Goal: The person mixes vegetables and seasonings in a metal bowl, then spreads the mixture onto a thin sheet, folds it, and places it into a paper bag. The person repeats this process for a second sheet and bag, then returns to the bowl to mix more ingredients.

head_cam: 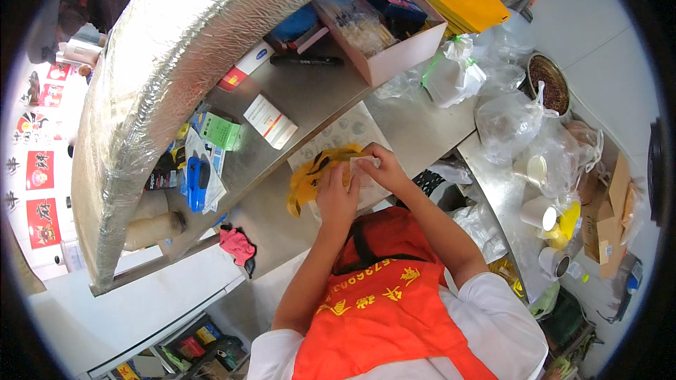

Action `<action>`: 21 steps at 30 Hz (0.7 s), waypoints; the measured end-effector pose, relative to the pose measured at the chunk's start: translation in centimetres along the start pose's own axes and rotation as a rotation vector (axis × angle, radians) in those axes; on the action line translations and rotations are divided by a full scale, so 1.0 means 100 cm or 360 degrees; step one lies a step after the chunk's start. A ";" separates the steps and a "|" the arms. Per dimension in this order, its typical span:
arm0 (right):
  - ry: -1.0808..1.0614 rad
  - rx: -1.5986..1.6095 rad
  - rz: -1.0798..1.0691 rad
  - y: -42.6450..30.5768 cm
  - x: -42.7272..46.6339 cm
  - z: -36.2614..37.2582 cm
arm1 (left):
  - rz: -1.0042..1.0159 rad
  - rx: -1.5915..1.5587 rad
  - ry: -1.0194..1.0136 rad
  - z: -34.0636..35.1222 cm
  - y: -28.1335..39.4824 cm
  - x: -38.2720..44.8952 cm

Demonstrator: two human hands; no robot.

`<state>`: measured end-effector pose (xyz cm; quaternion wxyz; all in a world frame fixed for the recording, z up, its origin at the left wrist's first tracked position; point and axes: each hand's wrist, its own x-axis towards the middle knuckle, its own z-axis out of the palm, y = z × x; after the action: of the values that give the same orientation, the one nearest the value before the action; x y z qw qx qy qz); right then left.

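Note:
In the head view my left hand (336,194) lies over a crumpled yellow plastic bag (303,182) with dark print. My right hand (381,169) pinches a small whitish piece, perhaps paper or film (362,168), at the bag's right side. The fingertips of both hands are close together, and the left fingers partly hide the bag and the piece. Under them lies a pale sheet or board with round printed pictures (346,127), on the metal counter (417,129). Whether my left hand grips the bag cannot be told.
On the raised metal shelf stand a white box (270,121), a blue stapler (197,183), a green box (220,131) and a pink carton (404,53). Tied plastic bags (509,124) and paper cups (538,212) stand at right. A pink cloth (237,245) lies at the counter's left.

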<state>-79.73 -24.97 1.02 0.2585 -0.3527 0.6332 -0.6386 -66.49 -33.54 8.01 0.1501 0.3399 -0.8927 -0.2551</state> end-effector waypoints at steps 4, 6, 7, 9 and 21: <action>-0.0169 -0.0127 -0.0135 -0.012 0.008 -0.004 | 0.0682 0.0337 0.0143 -0.035 0.016 0.035; -0.0295 -0.0219 0.0003 -0.021 0.011 -0.014 | 0.0707 0.0157 -0.0306 -0.021 -0.020 0.041; -0.0347 -0.0149 -0.0039 -0.015 0.011 -0.017 | 0.0717 0.0134 -0.0257 -0.025 -0.023 0.040; -0.0443 -0.0118 -0.0107 -0.014 0.010 -0.018 | 0.0747 0.0096 -0.0157 -0.031 -0.025 0.036; -0.0089 -0.0119 0.0029 -0.015 -0.002 0.001 | 0.0026 0.0536 0.0357 -0.272 -0.146 0.056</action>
<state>-79.35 -24.82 2.45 0.2685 -0.3741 0.6523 -0.6021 -50.82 -56.34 22.89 0.1917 0.3791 -0.9032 -0.0616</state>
